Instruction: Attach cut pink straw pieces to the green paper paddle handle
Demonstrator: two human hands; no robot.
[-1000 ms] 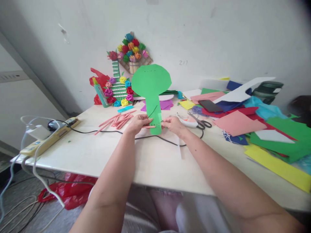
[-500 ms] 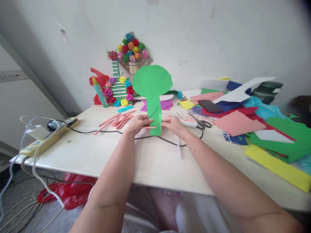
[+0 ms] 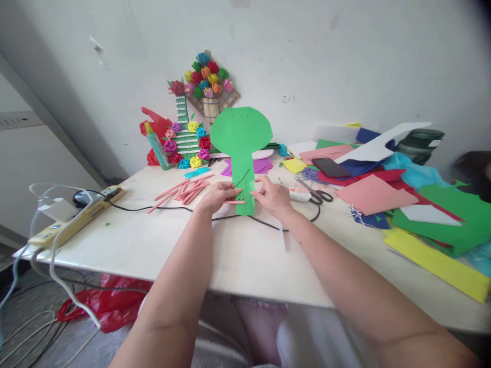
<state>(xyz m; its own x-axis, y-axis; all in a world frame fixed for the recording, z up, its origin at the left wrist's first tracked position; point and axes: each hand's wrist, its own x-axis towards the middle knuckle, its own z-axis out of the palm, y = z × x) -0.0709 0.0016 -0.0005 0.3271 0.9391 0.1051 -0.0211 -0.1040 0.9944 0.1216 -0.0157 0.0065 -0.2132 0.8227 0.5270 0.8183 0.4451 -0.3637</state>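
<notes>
A green paper cut-out (image 3: 241, 132), with a broad rounded top and a narrow stem, stands upright between my hands. My left hand (image 3: 220, 196) pinches the left edge of its stem, and a pink paper stick (image 3: 233, 202) lies along the underside of those fingers, its end crossing the stem. At the stem's right edge, my right hand (image 3: 273, 197) has its thumb and fingertips drawn together over a pale, shiny patch (image 3: 251, 187); what they grip is too small to tell. Small dark holes or dots and a thin dark line mark the stem.
Loose pink paper sticks (image 3: 187, 189) lie left. Scissors (image 3: 319, 194) and a white glue gun (image 3: 299, 196) with a black cord are right, near coloured paper sheets (image 3: 378, 197) and a phone (image 3: 330, 167). Paper-flower crafts (image 3: 187, 140) stand behind; a power strip (image 3: 76, 217) sits far left.
My right hand has shifted slightly left over the stem, its fingers curling higher against the edge. The cut-out's top has dipped a little. My left hand keeps its hold.
</notes>
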